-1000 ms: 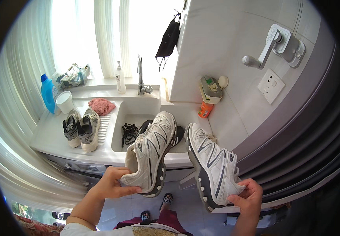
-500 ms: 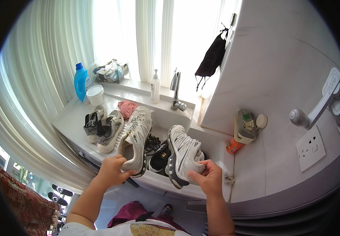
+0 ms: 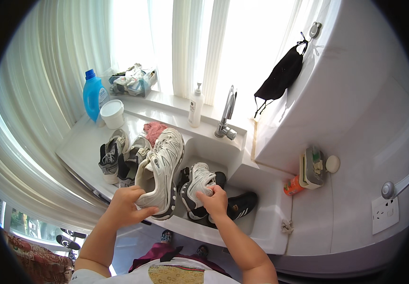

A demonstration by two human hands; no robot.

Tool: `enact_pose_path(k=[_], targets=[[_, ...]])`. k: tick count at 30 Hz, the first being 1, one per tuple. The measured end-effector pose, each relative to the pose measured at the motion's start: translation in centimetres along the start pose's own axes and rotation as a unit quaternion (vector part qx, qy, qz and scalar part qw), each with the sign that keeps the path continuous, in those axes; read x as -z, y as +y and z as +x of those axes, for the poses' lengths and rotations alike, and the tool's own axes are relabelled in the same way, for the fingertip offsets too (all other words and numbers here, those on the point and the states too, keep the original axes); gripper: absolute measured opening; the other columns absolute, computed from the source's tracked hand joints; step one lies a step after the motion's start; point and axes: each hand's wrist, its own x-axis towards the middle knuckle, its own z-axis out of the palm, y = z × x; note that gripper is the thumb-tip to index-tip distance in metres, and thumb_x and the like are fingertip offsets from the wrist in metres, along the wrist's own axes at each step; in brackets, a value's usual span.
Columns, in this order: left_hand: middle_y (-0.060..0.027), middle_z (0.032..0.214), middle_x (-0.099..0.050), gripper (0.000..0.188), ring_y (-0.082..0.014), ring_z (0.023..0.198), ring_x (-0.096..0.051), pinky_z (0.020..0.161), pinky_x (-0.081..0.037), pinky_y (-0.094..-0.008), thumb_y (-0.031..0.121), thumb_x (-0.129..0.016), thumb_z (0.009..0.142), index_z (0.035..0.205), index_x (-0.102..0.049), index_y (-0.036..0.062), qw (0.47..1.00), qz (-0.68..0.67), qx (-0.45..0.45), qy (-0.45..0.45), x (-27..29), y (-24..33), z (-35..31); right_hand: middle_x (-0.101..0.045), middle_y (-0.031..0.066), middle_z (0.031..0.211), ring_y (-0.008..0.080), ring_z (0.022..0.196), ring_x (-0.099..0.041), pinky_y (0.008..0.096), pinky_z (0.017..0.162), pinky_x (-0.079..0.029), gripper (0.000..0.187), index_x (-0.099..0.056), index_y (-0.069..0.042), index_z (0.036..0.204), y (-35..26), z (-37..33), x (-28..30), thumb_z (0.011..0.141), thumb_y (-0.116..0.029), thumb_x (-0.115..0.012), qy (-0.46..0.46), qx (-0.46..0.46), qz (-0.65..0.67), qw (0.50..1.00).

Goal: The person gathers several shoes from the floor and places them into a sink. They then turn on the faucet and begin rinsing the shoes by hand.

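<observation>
Holding shoes [image 3: 169,156], white counter [image 3: 84,144], pale curtains [image 3: 55,71]

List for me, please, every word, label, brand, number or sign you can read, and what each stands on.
None can be read.
Blue bottle: label print too small.
White pump bottle: print too small.
White shirt: marks at the edge, too small.
Black striped shoe: small gold mark, blurred.
White shoe in the left grip: oval emblem, too small.
</observation>
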Motion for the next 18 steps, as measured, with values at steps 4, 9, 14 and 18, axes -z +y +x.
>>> enact_pose_path(k=[4,9,14,18], targets=[[-0.0129,0.064,-0.053,0.036,-0.0297,0.056,-0.054,0.052,-0.041,-0.0353,0.029,-0.079,0.066,0.073,-0.06,-0.0006,0.999,-0.017,-0.036,-0.011,0.1,-1.8,2.2,-0.066,0.0097,0.076,0.0219,0.068,-0.063,0.0326,0.066,-0.049,0.042,-0.065,-0.003,0.087,0.4,-0.6,2.4,0.06,-0.033,-0.078,-0.033,-0.02,-0.099,0.994],[-0.012,0.064,-0.053,0.033,-0.0281,0.053,-0.053,0.049,-0.042,-0.0343,0.028,-0.079,0.066,0.076,-0.063,0.0004,0.996,-0.059,-0.071,-0.017,-0.5,-3.8,4.1,-0.062,0.0061,0.07,0.0105,0.052,-0.054,0.0238,0.042,-0.04,0.028,-0.062,0.0,0.084,1.0,0.0,5.1,0.065,-0.012,-0.078,-0.056,-0.114,0.001,0.992],[-0.0114,0.064,-0.054,0.033,-0.0276,0.053,-0.054,0.049,-0.043,-0.0339,0.027,-0.079,0.066,0.079,-0.064,0.0008,0.995,-0.072,-0.048,-0.044,-0.4,-4.9,4.9,-0.059,0.0035,0.067,0.0069,0.049,-0.049,0.0216,0.04,-0.038,0.026,-0.058,-0.001,0.081,-2.4,1.7,4.3,0.067,-0.01,-0.078,-0.048,-0.122,0.106,0.986],[-0.0112,0.064,-0.055,0.033,-0.0266,0.053,-0.054,0.05,-0.043,-0.0338,0.027,-0.079,0.066,0.078,-0.064,0.0009,0.994,-0.083,-0.06,-0.037,-0.2,-4.9,5.5,-0.06,0.0052,0.067,0.0132,0.054,-0.055,0.0278,0.05,-0.043,0.03,-0.062,-0.001,0.083,-2.1,2.4,-1.5,0.065,-0.019,-0.078,0.003,0.008,-0.035,0.999]])
